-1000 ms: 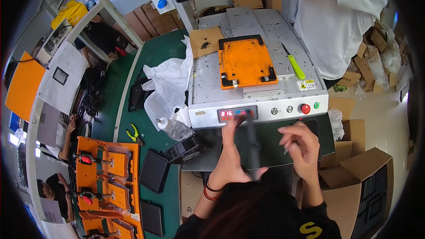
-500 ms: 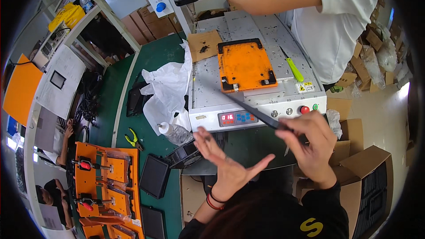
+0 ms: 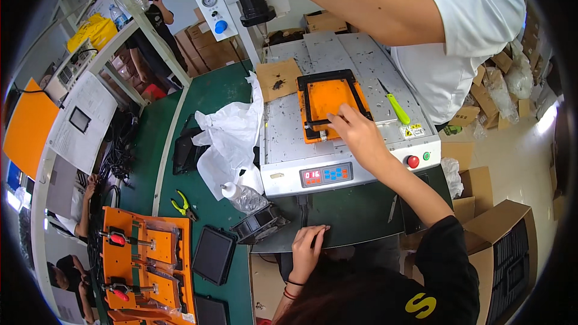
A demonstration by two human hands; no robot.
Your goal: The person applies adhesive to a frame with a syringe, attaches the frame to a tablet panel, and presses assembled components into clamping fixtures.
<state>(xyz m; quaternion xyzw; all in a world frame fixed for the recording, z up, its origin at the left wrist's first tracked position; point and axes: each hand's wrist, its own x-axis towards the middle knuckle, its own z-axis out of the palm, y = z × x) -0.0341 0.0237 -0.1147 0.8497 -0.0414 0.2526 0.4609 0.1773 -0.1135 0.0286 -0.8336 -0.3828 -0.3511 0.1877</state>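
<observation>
Head view, looking down: right hand (image 3: 355, 135) bent over the near bar of a black rectangular frame (image 3: 307, 102), fingertips touching, pinching or merely pressing unclear. Frame just ahead of that hand, on an orange fixture plate (image 3: 328, 101). Left hand (image 3: 307, 251) nearer the body, at the dark green tabletop (image 3: 355, 222) edge, fingers curled, grip unclear. Probably best: press lightly corner by corner, check for even borders, avoid flexing the thin bars. Mind the green-handled knife (image 3: 398, 109) right of the right hand; keep clear of the black cylindrical press head (image 3: 250, 0), farther ahead and left.
</observation>
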